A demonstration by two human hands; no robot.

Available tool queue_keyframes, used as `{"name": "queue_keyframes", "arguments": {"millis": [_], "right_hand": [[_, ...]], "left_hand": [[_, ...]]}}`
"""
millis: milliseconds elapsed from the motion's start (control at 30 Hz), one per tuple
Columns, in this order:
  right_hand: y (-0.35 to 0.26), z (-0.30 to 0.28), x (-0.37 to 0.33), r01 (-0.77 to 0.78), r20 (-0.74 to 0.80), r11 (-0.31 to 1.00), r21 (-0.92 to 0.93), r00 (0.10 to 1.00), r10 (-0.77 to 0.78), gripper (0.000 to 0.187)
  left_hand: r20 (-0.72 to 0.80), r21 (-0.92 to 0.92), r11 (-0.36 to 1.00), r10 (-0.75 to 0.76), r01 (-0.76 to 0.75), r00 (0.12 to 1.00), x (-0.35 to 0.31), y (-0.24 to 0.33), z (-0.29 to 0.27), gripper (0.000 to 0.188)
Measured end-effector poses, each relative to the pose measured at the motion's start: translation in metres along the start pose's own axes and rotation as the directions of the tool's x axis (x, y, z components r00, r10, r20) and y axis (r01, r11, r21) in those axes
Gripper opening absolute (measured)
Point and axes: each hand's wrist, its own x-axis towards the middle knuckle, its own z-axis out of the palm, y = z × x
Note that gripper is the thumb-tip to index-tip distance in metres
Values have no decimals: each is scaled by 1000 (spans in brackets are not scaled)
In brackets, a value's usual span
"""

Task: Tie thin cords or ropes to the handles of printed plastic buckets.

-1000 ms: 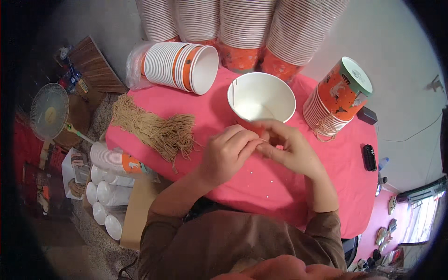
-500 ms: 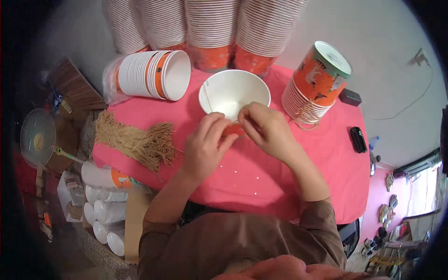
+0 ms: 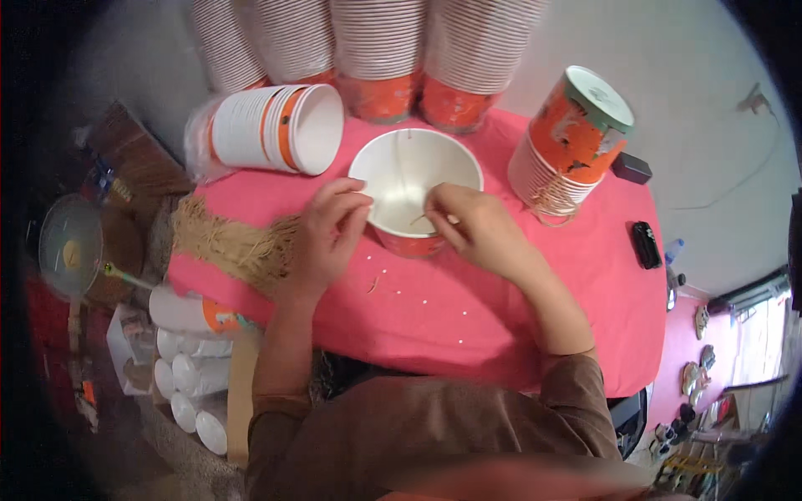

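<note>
A white paper tub with an orange outside stands upright on the pink cloth in front of me, its mouth tilted into view. A thin cord runs down inside it from the far rim. At the near right rim my right hand pinches a short piece of tan twine, its end poking out over the opening. My left hand is at the tub's left rim, fingers loosely bent and apart, apparently holding nothing. A bundle of tan twine lies left of it, partly behind my wrist.
Tall wrapped stacks of tubs stand at the back. A nested stack lies on its side at left. An upside-down stack with twine rises at right, near a black object. Small white dots and a twine scrap lie nearby.
My left hand has moved left and away from the right hand. The cord inside the tub has shifted toward the far rim's middle. A twine scrap and more white dots show on the cloth.
</note>
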Motion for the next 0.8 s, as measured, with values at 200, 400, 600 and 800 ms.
{"name": "queue_keyframes", "arguments": {"millis": [200, 400, 600, 800], "right_hand": [[1, -3, 1, -64, 60, 995, 71, 996, 60, 5], [2, -11, 4, -29, 20, 998, -55, 999, 30, 6], [33, -14, 9, 24, -12, 998, -56, 1000, -25, 7], [46, 9, 11, 103, -86, 994, -26, 991, -105, 5]], "left_hand": [[156, -126, 984, -104, 124, 982, -13, 15, 5, 19], [182, -51, 998, -34, 44, 983, -11, 9, 1, 20], [56, 96, 991, -96, 90, 994, -5, 2, 8, 22], [202, -17, 988, -145, 151, 969, -3, 21, 27, 19]]}}
